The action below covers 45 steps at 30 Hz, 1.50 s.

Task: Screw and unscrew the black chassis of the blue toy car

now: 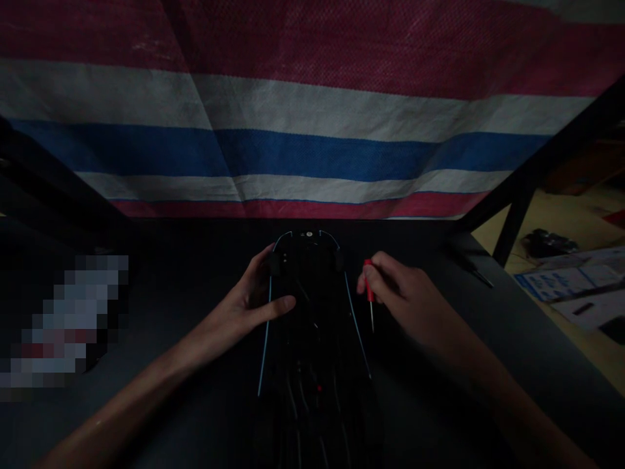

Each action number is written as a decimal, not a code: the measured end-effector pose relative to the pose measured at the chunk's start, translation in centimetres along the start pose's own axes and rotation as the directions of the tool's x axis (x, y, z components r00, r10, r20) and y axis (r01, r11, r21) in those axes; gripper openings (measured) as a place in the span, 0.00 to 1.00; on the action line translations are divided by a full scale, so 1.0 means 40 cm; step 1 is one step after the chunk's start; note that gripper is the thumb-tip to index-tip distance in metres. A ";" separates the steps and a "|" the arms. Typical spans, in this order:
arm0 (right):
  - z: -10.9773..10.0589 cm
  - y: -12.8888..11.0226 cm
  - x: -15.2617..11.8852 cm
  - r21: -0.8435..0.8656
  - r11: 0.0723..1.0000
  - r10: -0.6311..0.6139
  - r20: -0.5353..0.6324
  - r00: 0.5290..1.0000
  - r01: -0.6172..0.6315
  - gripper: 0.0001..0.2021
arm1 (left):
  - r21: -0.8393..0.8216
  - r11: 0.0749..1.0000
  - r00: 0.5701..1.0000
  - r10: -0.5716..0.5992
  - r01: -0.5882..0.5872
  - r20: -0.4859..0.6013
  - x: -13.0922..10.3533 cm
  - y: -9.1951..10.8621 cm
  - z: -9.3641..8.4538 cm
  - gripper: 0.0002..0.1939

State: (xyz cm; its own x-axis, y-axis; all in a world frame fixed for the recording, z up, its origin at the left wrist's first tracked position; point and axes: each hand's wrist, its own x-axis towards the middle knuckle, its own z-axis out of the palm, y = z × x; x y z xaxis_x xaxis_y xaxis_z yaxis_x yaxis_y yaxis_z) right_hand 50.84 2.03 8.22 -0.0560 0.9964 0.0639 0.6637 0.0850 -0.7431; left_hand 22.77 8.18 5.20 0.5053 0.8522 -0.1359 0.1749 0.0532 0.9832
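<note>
A black car-shaped object [312, 326] with blue edge lines lies in the middle of the dark table, its wheels and some wires faintly showing. My left hand [254, 299] grips its left side, thumb on top and the other fingers around the edge. To the right of it, my right hand [390, 283] is closed on a small screwdriver [370, 280] with a red handle. The thin metal shaft points down toward the table, apart from the black object. Much of the object's surface is lost in the dark.
Behind the dark table [527, 339] hangs a striped red, white and blue sheet [312, 153]. Another tool [481, 277] lies at the table's right. A blurred pale item [73, 319] is at the left. Beyond the right edge are printed papers [561, 280] and a dark frame bar [512, 225].
</note>
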 end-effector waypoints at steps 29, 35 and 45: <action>0.009 -0.064 -0.055 -0.280 0.780 -0.619 -0.210 0.757 0.560 0.16 | 0.006 0.995 0.995 0.095 -0.095 -0.004 0.012 -0.039 -0.012 0.47; 0.014 -0.062 -0.058 -0.307 0.790 -0.607 -0.266 0.749 0.531 0.13 | -0.010 0.995 0.995 0.104 -0.104 0.003 0.010 -0.038 -0.006 0.46; 0.023 -0.064 -0.064 -0.329 0.777 -0.622 -0.266 0.736 0.537 0.10 | 0.267 0.960 0.938 0.171 -0.090 -0.301 -0.094 0.053 0.012 0.34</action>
State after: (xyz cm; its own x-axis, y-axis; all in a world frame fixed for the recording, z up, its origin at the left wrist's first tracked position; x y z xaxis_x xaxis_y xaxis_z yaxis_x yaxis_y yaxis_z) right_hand 48.59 -0.72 9.33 -0.2555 0.6804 0.6869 0.7310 0.6009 -0.3233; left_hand 21.63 4.83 7.74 0.2499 0.9652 0.0777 0.3478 -0.1644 0.9230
